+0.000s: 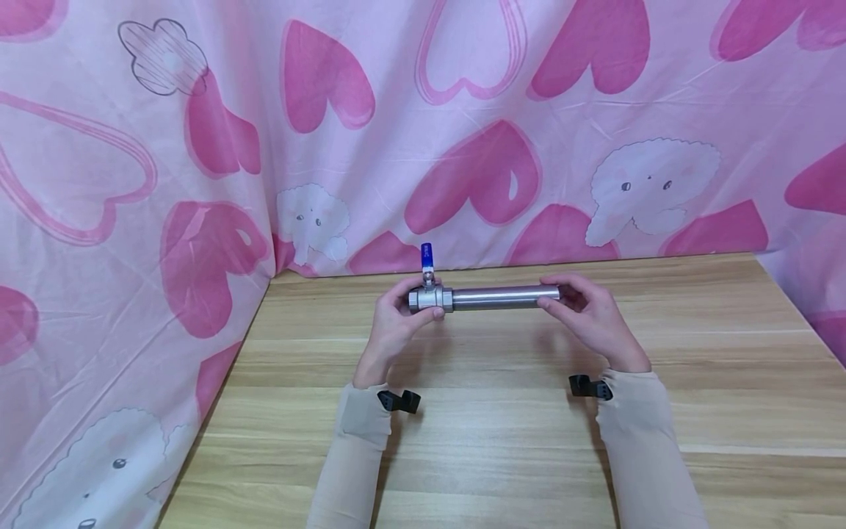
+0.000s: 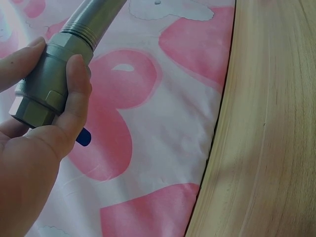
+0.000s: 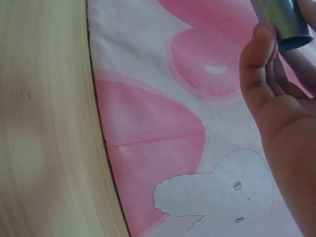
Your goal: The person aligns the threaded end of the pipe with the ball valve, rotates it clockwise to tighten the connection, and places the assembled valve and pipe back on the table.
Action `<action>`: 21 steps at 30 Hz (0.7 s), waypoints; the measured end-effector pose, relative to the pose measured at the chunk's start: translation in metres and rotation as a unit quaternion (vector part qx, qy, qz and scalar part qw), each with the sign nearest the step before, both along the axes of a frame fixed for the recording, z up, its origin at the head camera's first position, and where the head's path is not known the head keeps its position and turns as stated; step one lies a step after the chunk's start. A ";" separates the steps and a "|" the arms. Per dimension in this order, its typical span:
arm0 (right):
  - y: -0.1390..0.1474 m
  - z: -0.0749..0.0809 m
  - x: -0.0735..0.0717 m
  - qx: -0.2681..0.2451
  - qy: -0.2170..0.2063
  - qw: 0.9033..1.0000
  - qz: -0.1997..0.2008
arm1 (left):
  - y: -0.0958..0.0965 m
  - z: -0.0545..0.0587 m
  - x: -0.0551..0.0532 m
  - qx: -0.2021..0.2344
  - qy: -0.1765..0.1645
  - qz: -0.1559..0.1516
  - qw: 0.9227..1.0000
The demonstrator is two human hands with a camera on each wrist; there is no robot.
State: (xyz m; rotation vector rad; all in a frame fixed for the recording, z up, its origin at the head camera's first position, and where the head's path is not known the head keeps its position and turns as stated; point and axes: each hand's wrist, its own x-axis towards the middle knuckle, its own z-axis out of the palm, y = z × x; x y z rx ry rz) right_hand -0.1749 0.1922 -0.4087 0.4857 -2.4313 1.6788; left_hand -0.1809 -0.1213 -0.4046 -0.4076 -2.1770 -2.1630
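Observation:
A metal ball valve (image 1: pixel 431 298) with a blue lever handle (image 1: pixel 427 256) is joined to one end of a straight steel pipe (image 1: pixel 499 297). Threads show at the joint in the left wrist view. My left hand (image 1: pixel 394 327) grips the valve body between thumb and fingers, the lever standing up beyond it. At the pipe's other end, my right hand (image 1: pixel 598 319) pinches the pipe (image 3: pixel 285 22) between thumb and fingers. That end is open, as the right wrist view shows. Valve and pipe are held roughly level above the table.
The wood-grain table (image 1: pixel 489 455) runs back to a pink curtain (image 1: pixel 396 147) printed with hearts and white cartoon animals, which hangs behind and along the left side. A black strap (image 1: pixel 399 401) sits at the left wrist, and another black strap (image 1: pixel 590 387) at the right.

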 end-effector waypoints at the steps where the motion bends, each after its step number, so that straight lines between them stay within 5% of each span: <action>1: 0.000 0.000 0.000 -0.003 0.002 1.000 0.001 | 0.000 0.000 0.000 0.001 -0.002 0.000 1.000; 21: -0.001 -0.001 -0.001 -0.016 0.017 1.000 0.018 | 0.001 0.001 0.000 -0.004 -0.008 0.001 1.000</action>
